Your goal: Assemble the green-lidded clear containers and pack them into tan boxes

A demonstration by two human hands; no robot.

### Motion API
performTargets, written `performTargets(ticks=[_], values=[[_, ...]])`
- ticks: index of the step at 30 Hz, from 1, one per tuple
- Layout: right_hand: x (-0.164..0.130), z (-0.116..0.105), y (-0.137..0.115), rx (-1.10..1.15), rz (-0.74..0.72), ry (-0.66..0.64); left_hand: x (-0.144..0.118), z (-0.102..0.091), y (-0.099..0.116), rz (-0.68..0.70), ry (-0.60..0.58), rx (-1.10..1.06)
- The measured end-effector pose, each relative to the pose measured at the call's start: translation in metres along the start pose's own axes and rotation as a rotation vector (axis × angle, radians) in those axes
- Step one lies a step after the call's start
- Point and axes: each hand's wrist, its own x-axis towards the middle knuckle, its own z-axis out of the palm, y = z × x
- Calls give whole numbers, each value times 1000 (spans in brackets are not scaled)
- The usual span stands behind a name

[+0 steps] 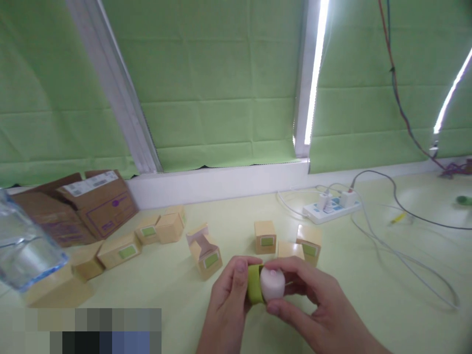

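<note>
Fingers of left hand (pixel 228 300) pinching green lid (pixel 254 290); right hand (pixel 313 305) fingers gripping white jar (pixel 272 284), lower centre of frame. Small tan boxes (pixel 264 237) just behind; power strip (pixel 330 206) centre right.

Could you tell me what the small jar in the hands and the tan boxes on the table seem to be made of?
The small white jar with its green lid looks like smooth, slightly glossy plastic, though frosted glass is possible. The tan boxes with green labels look like matte paperboard: folded edges, and one open flap.
</note>
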Motion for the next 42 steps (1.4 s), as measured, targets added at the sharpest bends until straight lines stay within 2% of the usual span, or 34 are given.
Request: performTargets(ticks=[4,10,15,20,27,33,38,42], values=[[3,-3,5,99,116,85,-1,7,5,-42,-95,-119],[8,-5,7,268,141,146,2,0,3,38,-14,10],[9,-7,8,306,143,121,2,-3,0,89,-50,15],[8,-6,7,272,149,179,1,-2,3,95,-63,39],[8,-7,9,216,156,165,3,-3,4,99,-56,92],[4,-6,11,68,153,165,2,-2,2,117,-22,44],[4,-7,6,-89,85,153,6,-4,-1,89,-83,69],[7,-6,-1,-181,21,132,8,-2,-1,80,-35,3]])
